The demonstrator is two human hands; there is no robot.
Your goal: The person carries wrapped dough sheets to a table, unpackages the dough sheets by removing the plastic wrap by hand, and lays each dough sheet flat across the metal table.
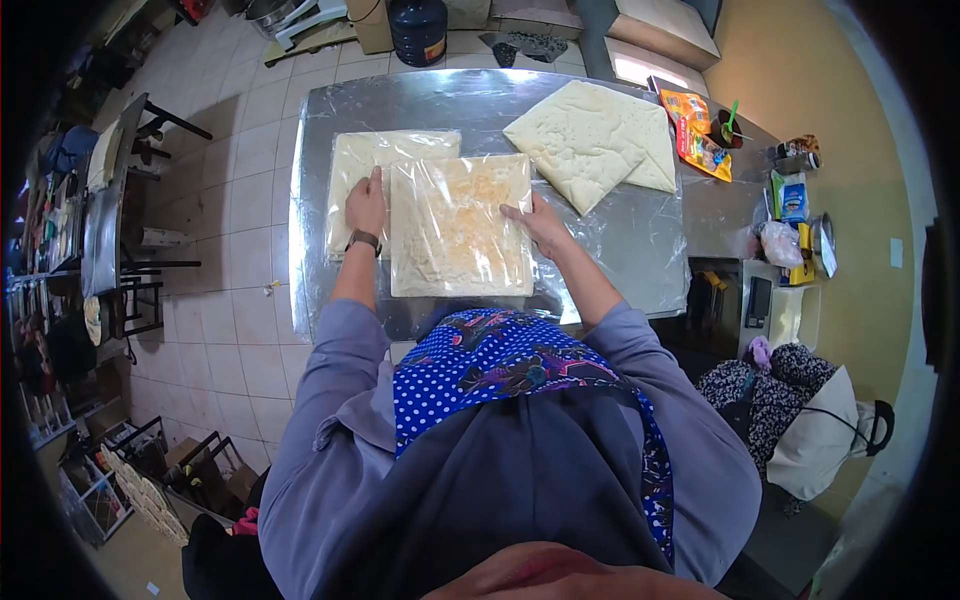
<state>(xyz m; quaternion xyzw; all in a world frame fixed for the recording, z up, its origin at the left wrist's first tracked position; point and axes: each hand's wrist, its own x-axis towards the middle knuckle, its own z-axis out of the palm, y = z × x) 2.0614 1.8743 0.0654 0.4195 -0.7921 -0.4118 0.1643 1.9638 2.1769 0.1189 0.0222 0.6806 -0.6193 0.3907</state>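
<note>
A square, flat bread-like sheet in clear plastic (460, 228), browned on top, is held between my two hands at the front of the metal table. My left hand (366, 208) grips its left edge, thumb up. At its right edge is my right hand (541, 225), with the thumb over the top and the fingers underneath. Partly beneath it, to the left, lies another pale wrapped sheet (350, 165). Pale sheets (580, 140) lie at the back right, one turned at an angle over another.
The metal table (630, 245) has a shiny, plastic-covered top. Orange packets (697, 135) and a dark cup with a green spoon (727, 130) stand at the right. A blue water jug (418, 32) is on the floor beyond the table. Bags (815, 430) hang at the lower right.
</note>
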